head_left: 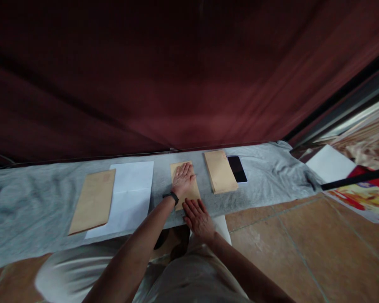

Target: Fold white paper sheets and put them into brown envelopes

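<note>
A brown paper envelope [194, 191] lies flat on the grey cloth, directly in front of me. My left hand [182, 179] rests palm down across its upper part, fingers stretched out, a dark band on the wrist. At the envelope's near end, my right hand [199, 221] lies flat with its fingertips at the edge. Neither hand is wrapped round anything. Just to the right sits a stack of brown envelopes [221, 171]. Over on the left, another brown envelope [93, 202] partly covers white paper sheets [131, 195] that show fold creases.
A dark phone [237, 169] lies beside the stack. The long surface under grey cloth [268, 172] runs along a dark red panel [189, 97]. At the right, a dark bar [356, 179] crosses near a colourful printed box [366, 198]. Brown floor tiles [271, 248] show below.
</note>
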Demonstrator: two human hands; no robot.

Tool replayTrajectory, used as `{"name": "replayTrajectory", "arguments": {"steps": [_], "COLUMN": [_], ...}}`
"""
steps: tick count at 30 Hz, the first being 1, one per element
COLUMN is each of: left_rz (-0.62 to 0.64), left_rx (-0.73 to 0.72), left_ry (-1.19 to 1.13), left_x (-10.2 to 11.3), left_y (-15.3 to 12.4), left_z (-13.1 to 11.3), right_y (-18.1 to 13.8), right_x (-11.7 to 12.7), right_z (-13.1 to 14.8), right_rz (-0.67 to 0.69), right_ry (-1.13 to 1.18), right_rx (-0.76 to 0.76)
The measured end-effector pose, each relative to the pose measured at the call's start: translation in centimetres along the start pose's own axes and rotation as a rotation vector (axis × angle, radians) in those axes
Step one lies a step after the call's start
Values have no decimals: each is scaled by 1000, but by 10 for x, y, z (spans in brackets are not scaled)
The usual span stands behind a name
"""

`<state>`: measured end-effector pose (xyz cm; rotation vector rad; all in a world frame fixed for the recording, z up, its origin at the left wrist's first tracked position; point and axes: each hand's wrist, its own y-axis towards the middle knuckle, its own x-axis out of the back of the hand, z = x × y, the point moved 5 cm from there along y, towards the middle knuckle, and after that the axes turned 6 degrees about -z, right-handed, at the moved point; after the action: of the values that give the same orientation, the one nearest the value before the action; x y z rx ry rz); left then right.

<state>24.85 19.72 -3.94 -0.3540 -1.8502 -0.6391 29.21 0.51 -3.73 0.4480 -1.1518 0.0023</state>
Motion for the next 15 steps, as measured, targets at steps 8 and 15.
{"name": "replayTrajectory", "arguments": {"steps": [8,15], "left_rz": [96,14], "left_rx": [-150,-3], "left_ry": [-8,-223], "left_x": [7,20], "left_y": [-19,-114], "left_z": [3,-6], "right_y": [2,2], "right_x": [2,0], "right_z": [0,-2], "right_rz": [-2,-55], "right_ry": [21,23], "right_rx": [-13,0]}}
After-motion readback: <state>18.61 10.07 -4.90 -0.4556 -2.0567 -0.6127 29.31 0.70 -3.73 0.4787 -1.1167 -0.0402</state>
